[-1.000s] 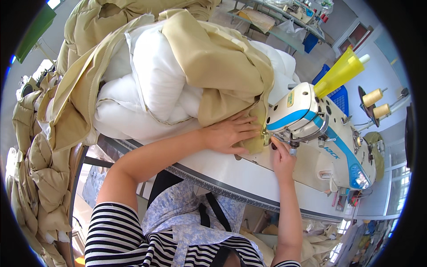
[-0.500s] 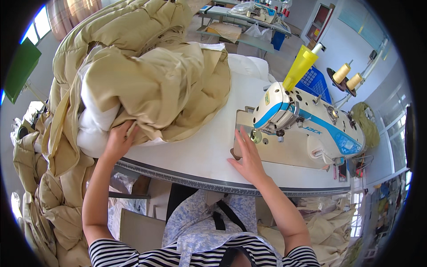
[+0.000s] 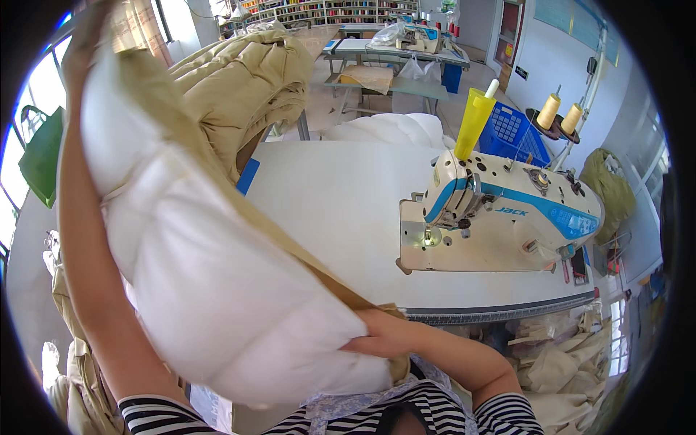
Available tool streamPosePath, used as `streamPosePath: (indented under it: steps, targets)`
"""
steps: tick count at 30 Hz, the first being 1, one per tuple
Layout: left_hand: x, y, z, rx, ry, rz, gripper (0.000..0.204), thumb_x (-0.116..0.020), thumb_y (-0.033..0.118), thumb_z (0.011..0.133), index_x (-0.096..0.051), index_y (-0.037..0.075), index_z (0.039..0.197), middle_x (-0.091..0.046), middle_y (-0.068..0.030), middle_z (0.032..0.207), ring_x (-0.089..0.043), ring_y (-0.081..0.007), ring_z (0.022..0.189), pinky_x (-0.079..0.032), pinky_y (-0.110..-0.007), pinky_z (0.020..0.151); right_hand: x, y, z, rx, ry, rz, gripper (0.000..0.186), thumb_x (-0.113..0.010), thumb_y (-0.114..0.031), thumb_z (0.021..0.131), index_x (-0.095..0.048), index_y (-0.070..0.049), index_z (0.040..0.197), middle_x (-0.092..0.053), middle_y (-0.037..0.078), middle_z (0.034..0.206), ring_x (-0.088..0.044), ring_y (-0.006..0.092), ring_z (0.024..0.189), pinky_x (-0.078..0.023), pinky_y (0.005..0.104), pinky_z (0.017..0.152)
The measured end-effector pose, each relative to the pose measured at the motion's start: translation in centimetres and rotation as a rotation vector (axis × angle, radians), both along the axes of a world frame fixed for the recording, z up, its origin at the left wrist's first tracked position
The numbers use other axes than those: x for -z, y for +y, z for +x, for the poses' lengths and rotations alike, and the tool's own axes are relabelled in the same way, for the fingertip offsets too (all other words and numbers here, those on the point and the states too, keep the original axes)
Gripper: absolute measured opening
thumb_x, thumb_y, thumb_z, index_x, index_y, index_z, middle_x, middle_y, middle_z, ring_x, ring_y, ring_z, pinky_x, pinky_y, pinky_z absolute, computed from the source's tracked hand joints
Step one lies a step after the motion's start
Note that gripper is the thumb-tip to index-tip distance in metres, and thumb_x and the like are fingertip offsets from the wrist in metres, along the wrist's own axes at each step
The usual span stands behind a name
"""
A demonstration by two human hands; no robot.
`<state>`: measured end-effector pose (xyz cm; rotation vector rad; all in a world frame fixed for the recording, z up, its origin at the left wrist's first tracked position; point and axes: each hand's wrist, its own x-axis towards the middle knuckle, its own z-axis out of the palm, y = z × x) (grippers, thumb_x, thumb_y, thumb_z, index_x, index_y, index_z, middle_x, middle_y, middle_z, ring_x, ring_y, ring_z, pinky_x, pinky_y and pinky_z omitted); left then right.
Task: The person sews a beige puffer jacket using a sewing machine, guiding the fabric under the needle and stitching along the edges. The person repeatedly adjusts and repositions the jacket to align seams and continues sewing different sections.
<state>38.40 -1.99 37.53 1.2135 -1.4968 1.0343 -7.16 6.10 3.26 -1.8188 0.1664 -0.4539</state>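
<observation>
A padded garment piece, white and quilted on one side with a tan edge, is stretched up across the left of the view, off the table. My left hand is raised high at the upper left, closed on its upper end; motion blurs the fingers. My right hand grips its lower right edge, close to my body in front of the table's edge. The white and blue sewing machine stands to the right of the piece, with neither hand on it.
The white sewing table has a ruler strip along its front edge. More tan padded pieces are heaped at the far left. Thread cones, a yellow holder and a blue basket stand around the machine. Tan cloth lies lower right.
The bunched tan garment has been lifted off the table and spread, its white side now showing. My left hand rose far up left; my right hand left the machine bed and took its edge.
</observation>
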Motion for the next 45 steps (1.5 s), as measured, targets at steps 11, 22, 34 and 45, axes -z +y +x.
streamPosePath:
  steps: [11,22,34,45]
  targets:
    - [28.1,-10.8,-17.1,0.466,0.172,0.839,0.032,-0.072,0.035,0.092,-0.07,0.006,0.104,-0.071,-0.017,0.088,-0.066,-0.0373,0.079,-0.052,-0.04,0.074,-2.7,0.4,-9.6,0.78,0.554,-0.127,0.05,-0.07,-0.04,0.092,-0.064,-0.003,0.126,-0.07,0.018,0.113,-0.068,0.0279,0.106,-0.054,0.0391,0.092]
    - [23.4,-4.7,-20.0,0.488,0.18,0.389,0.018,-0.075,0.019,0.089,-0.074,0.008,0.103,-0.068,-0.0073,0.111,-0.062,-0.0248,0.105,-0.049,-0.036,0.088,-1.2,-11.7,5.8,0.896,-0.369,0.125,0.024,-0.07,-0.025,0.096,-0.064,-0.002,0.099,-0.055,-0.006,0.076,-0.041,0.0037,0.068,-0.035,0.0224,0.061]
    - [27.5,2.0,-23.2,0.804,0.369,0.583,0.023,-0.074,0.003,0.086,-0.071,0.006,0.109,-0.067,-0.0047,0.107,-0.061,-0.0222,0.1,-0.049,-0.033,0.088,-2.8,-8.9,5.1,0.876,-0.384,-0.065,0.013,-0.068,-0.013,0.097,-0.065,0.0,0.101,-0.06,-0.004,0.09,-0.05,0.005,0.08,-0.044,0.0218,0.074]
    - [24.8,3.4,-20.4,0.861,0.556,0.791,0.013,-0.06,0.007,0.1,-0.054,0.001,0.111,-0.056,-0.0004,0.097,-0.053,-0.0084,0.098,-0.046,-0.026,0.089,-4.5,-6.2,1.9,0.756,-0.083,-0.18,0.023,-0.074,-0.02,0.092,-0.067,0.001,0.099,-0.068,0.004,0.087,-0.059,0.0104,0.079,-0.048,0.0282,0.07]
